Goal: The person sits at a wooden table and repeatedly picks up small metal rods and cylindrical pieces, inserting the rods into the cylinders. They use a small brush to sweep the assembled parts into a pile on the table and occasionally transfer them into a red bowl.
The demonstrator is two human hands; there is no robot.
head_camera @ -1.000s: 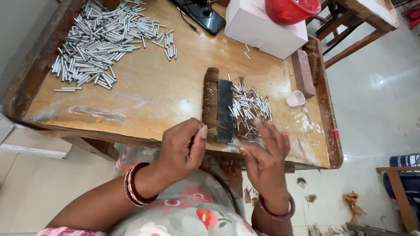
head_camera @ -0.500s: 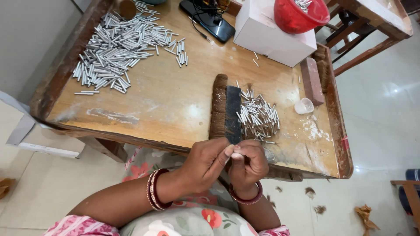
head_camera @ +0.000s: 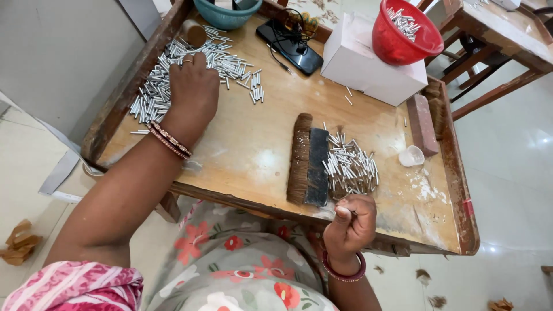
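Observation:
My left hand (head_camera: 191, 92) reaches across the wooden table (head_camera: 259, 161) and rests palm down on a big heap of small silver metal tubes (head_camera: 230, 63) at the far left. My right hand (head_camera: 350, 223) is closed in a fist at the table's near edge, with what looks like a thin piece pinched between thumb and finger; I cannot tell what it is. Just beyond that hand lie a brown bundle of fibres (head_camera: 299, 158), a dark flat block (head_camera: 317, 166) and a smaller pile of silver tubes (head_camera: 352, 167).
A white box (head_camera: 368, 69) carries a red bowl (head_camera: 403, 40) of more tubes. A black phone (head_camera: 291, 46) with a cable and a teal bowl (head_camera: 226, 16) sit at the back. A brick-like block (head_camera: 421, 124) and a small clear cup (head_camera: 411, 155) lie at right.
My hands were together at the near edge. My left hand has since stretched out to the far tube heap, while my right hand stayed near the edge, closed.

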